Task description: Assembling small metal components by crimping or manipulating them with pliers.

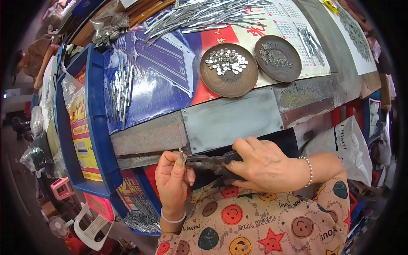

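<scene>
A: What's hidden?

B: Right hand [263,165] is wrapped around the pliers [208,162], so most of the handles sit under the palm and curled fingers. Only the dark jaws and pivot show, sticking out past the right thumb toward the left hand [173,180].

A: And what's in the jaws?

B: A small metal piece [182,154], thin and silvery. Left thumb and forefinger are pressed together on it and it pokes up just above the fingertips, right at the plier tips. Too small to make out its shape. Can't tell whether the jaws actually bite it or just touch.

A: Counts?

B: One pair of pliers, one piece in the pinch. Beyond the fingers, on the bench: two round brown dishes. The nearer dish [229,70] holds a heap of small shiny round parts, too many and too blurred to count. The farther dish [278,58] holds dark bits, unreadable. One grey metal plate [231,119] lies just above the knuckles.

A: Strips?

B: Piles of silver metal strips [204,15] at the far edge, another bundle [121,87] off to the left. Uncountable, partly cut off by the frame.
</scene>
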Tool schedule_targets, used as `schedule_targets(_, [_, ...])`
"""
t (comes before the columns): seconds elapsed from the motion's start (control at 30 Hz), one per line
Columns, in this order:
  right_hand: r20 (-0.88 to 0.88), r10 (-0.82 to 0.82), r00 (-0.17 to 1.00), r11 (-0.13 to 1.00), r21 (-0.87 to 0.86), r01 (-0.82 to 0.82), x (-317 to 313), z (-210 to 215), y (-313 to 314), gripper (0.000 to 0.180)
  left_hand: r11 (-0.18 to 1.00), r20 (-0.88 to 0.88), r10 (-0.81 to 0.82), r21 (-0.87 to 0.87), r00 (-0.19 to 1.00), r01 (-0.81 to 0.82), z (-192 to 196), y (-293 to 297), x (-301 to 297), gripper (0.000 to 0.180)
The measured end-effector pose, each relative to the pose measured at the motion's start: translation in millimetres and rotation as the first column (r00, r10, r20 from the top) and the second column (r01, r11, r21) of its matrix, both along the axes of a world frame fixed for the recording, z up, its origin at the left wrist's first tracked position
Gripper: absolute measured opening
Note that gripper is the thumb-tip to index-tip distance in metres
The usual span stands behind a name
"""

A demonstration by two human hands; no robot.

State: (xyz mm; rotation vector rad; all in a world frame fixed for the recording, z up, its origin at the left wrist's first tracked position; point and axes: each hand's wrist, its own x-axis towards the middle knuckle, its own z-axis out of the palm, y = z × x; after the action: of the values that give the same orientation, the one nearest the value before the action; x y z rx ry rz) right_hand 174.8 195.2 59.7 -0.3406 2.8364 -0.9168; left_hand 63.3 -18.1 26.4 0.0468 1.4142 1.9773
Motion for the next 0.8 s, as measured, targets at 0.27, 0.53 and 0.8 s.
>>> schedule_targets(0.27, [-0.004,-0.015,1.0,0.997,0.078,0.016,-0.1,0.2,-1.8,0.035,1.0,0.008,0.002,0.006,1.0,-0.002,-2.4,-2.2,-1.5,0.011])
schedule_targets(0.53, [0.019,-0.016,1.0,0.996,0.086,0.014,-1.5,0.9,-3.2,0.033,1.0,0.035,0.003,0.025,0.999,-0.004,-4.4,-4.2,-3.6,0.011])
schedule_targets(0.8, [-0.061,0.003,0.998,0.995,0.099,0.004,1.3,-1.2,-4.0,0.025,1.0,0.042,-0.019,0.011,0.999,0.018,-4.3,-3.6,-1.0,0.01])
